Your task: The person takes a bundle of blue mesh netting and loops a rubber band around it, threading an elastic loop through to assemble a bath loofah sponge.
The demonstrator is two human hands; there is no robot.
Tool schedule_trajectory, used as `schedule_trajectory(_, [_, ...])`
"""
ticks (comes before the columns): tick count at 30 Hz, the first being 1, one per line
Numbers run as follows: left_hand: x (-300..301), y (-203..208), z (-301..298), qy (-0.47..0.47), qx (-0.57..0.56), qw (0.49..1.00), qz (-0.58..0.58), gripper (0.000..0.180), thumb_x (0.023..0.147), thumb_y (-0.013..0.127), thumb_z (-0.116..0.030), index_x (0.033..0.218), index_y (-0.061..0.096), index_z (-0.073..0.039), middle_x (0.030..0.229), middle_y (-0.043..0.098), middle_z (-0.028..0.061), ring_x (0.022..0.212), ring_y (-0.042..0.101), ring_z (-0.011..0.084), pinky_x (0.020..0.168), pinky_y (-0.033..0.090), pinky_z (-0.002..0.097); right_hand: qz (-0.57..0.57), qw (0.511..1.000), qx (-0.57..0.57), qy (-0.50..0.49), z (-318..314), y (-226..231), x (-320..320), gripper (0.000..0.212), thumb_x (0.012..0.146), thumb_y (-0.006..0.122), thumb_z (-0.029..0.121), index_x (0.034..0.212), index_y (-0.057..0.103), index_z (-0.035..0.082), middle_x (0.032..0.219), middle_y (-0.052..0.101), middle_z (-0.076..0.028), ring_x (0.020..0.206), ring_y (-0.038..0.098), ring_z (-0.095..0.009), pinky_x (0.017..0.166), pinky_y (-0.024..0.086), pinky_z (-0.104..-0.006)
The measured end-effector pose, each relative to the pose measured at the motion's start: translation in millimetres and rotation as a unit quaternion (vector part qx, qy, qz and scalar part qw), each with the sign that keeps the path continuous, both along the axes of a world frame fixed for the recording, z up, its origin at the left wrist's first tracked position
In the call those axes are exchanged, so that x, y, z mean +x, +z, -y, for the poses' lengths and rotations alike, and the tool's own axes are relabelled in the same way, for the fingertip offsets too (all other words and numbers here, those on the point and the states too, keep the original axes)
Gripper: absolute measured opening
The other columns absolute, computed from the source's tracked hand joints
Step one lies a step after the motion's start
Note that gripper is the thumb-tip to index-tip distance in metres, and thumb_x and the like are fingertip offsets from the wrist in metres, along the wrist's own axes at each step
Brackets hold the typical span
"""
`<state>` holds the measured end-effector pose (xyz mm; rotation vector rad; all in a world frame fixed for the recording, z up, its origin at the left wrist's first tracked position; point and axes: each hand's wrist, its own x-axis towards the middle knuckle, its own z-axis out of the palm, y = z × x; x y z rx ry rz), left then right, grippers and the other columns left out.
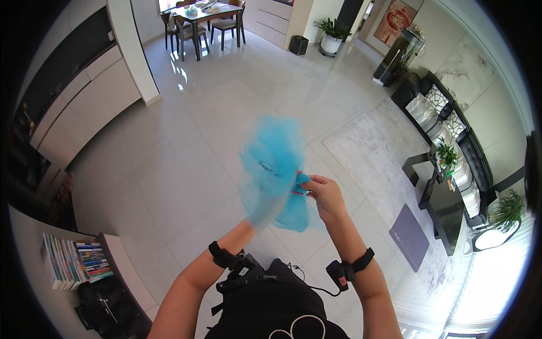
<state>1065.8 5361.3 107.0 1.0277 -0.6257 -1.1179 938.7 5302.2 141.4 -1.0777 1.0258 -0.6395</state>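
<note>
A thin, see-through blue plastic bag (275, 135) hangs in front of me, well above the tiled floor, its upper part smeared by motion. Red bits, which look like a drawstring, show at its right edge. With thumb and fingers closed, my right hand (327, 195) pinches that edge. My left hand (271, 206) reaches up into the bag or behind its film; I cannot tell which. Only a pale blur of it comes through the blue, so its fingers are hidden. Both my forearms wear black straps with small devices.
Books (76, 260) and a black bag (110, 308) fill a low shelf at near left. To the right stand a black coffee table (446, 212), a sofa (474, 164) and a purple-grey mat (409, 237). A dining table (206, 14) is far off.
</note>
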Motion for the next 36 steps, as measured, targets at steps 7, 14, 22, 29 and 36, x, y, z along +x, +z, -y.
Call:
schedule_trajectory(7, [18.9, -25.5, 12.1, 0.008, -0.147, 0.989, 0.011, 0.019, 0.085, 0.063, -0.013, 0.101, 0.059, -0.004, 0.093, 0.062, 0.0027, 0.081, 0.057, 0.0095, 0.068, 0.048, 0.0266, 0.282, 0.949, 0.137, -0.039, -17.9, 21.5, 9.1, 0.017, 0.080, 0.063, 0.006, 0.097, 0.062, 0.003, 0.089, 0.062, -0.005, 0.083, 0.056, -0.012, 0.078, 0.045, -0.0271])
schedule_trajectory(14, [21.2, 8.7, 5.7, -0.031, -0.124, 0.990, -0.054, 0.015, 0.084, 0.064, -0.018, 0.091, 0.057, -0.007, 0.084, 0.057, -0.0031, 0.078, 0.053, 0.0070, 0.066, 0.044, 0.0228, 0.228, 0.971, 0.076, -0.007, -17.7, 16.6, 18.8, 0.016, 0.085, 0.058, 0.007, 0.099, 0.058, 0.000, 0.088, 0.062, -0.006, 0.085, 0.058, -0.015, 0.082, 0.045, -0.0292])
schedule_trajectory(22, [42.4, 19.0, 2.1, -0.067, 0.050, 0.996, 0.018, 0.017, 0.092, 0.058, -0.026, 0.096, 0.060, -0.010, 0.077, 0.056, -0.0019, 0.065, 0.053, 0.0058, 0.055, 0.044, 0.0221, 0.242, 0.957, 0.108, 0.117, -3.4, 29.2, 4.0, 0.016, 0.081, 0.060, 0.006, 0.095, 0.058, -0.002, 0.084, 0.062, -0.007, 0.083, 0.057, -0.015, 0.079, 0.045, -0.0292])
schedule_trajectory(29, [42.2, 8.2, 0.9, -0.032, 0.011, 0.998, -0.055, 0.021, 0.089, 0.059, -0.028, 0.098, 0.055, -0.010, 0.095, 0.059, 0.0019, 0.071, 0.058, 0.0111, 0.047, 0.045, 0.0231, -0.188, 0.882, -0.419, 0.105, -7.7, 40.1, 6.4, 0.013, 0.075, 0.061, 0.005, 0.086, 0.066, 0.000, 0.083, 0.062, -0.008, 0.079, 0.057, -0.016, 0.075, 0.045, -0.0298])
schedule_trajectory(36, [28.6, 9.2, -18.4, -0.081, -0.052, 0.995, -0.013, 0.025, 0.094, 0.049, -0.029, 0.102, 0.054, -0.005, 0.093, 0.058, 0.0023, 0.080, 0.061, 0.0143, 0.060, 0.052, 0.0284, -0.147, 0.949, -0.276, 0.034, -13.1, 24.1, 15.8, 0.015, 0.077, 0.058, -0.001, 0.090, 0.063, -0.003, 0.090, 0.065, -0.009, 0.077, 0.060, -0.013, 0.073, 0.047, -0.0272])
